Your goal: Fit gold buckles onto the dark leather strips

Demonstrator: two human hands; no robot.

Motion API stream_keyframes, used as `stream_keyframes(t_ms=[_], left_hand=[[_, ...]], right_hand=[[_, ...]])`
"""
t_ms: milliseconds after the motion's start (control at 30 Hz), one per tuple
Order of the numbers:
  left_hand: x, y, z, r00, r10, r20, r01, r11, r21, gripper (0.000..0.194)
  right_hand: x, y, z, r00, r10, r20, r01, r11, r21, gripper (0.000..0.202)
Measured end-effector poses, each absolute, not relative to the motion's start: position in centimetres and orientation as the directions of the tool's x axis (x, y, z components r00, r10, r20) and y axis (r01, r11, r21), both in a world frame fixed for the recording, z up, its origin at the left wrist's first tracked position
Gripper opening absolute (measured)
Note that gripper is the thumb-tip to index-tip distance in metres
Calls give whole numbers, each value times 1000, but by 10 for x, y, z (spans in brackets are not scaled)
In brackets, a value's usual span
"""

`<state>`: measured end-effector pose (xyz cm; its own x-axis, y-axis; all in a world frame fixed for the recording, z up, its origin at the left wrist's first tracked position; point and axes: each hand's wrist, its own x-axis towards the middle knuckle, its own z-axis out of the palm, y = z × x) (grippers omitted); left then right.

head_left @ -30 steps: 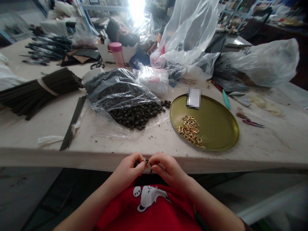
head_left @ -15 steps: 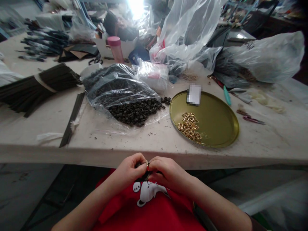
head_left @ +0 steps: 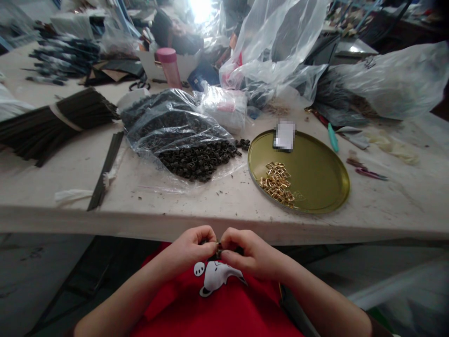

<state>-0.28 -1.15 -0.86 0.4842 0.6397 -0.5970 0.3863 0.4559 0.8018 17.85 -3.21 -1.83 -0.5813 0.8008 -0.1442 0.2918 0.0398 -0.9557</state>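
Observation:
My left hand (head_left: 198,243) and my right hand (head_left: 245,250) meet in front of the table edge, above a red garment. Both are closed in a pinch around a small dark piece (head_left: 219,250) with a bit of metallic shine; the fingers hide most of it. On the table beyond, a round gold-green tray (head_left: 315,173) holds a pile of gold rectangular buckles (head_left: 277,185) at its left side. Left of the tray, many small black loops (head_left: 196,161) spill from a clear plastic bag (head_left: 168,119).
Bundled dark strips (head_left: 63,114) lie at the left, with loose strips (head_left: 107,168) beside them. Behind stand a pink-lidded jar (head_left: 169,68) and plastic bags (head_left: 389,84). A teal-handled tool (head_left: 332,137) and small scissors (head_left: 371,174) lie right of the tray.
My right-hand fingers have shifted slightly right and curled more over the small piece. The gold part seen between the fingertips before is now mostly covered. The view has shifted slightly.

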Motion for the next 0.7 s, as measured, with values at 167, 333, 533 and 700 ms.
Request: stream_keyframes(t_ms=[167, 333, 533, 700], left_hand=[[-1, -11, -6, 471, 626, -621, 399, 477, 783, 12], [1, -10, -7, 474, 649, -594, 430, 418, 800, 12], [6, -10, -10, 441, 762, -474, 556, 182, 811, 15], [9, -10, -9, 391, 827, -404, 596, 107, 796, 17]], right_hand=[[176, -32, -24, -547, 759, -352, 65, -381, -922, 10], [171, -31, -25, -535, 762, -366, -138, -506, -851, 15], [170, -30, -41, -456, 807, -374, -161, -488, -858, 24], [165, -30, -50, -260, 873, -413, -175, -463, -869, 24]])
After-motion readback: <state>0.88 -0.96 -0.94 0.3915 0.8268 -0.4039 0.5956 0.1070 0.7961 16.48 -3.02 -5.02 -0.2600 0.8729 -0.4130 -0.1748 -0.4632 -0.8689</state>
